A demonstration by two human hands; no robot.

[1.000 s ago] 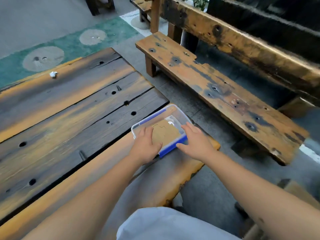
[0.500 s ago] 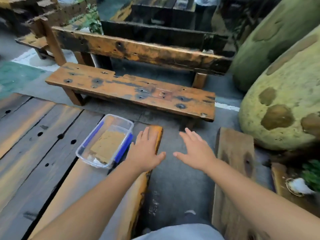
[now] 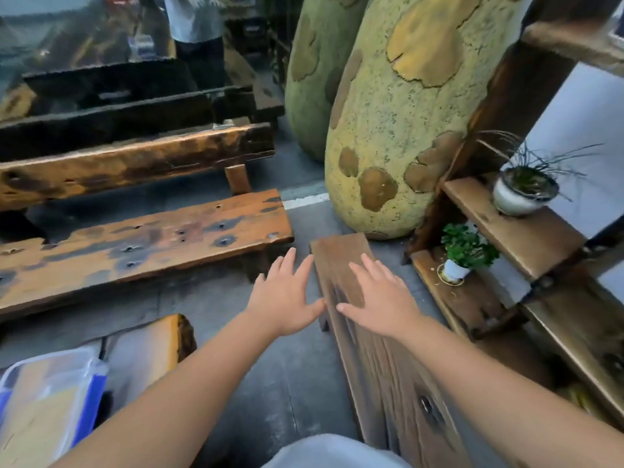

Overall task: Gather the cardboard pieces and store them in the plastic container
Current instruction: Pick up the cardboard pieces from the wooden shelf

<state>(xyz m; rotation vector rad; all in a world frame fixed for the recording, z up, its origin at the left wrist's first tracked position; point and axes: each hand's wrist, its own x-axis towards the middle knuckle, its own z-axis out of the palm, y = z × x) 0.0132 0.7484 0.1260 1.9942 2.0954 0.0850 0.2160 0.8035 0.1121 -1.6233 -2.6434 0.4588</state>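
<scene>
**Container at the table's end, both hands spread and empty**

The clear rectangular plastic container with blue clips [image 3: 50,396] sits at the table's [image 3: 148,346] right end, long axis running away from the person, flat brown cardboard pieces [image 3: 40,420] inside. Left hand [image 3: 287,298] and right hand [image 3: 381,298] hover apart, fingers spread, above the grey floor [image 3: 270,383] and a narrow brown wooden bench [image 3: 381,376].

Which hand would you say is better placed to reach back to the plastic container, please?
Probably the left. The left hand hangs open on the side nearer the container, which sits at the lower left. The right hand is open over the wooden bench, farther away.
</scene>
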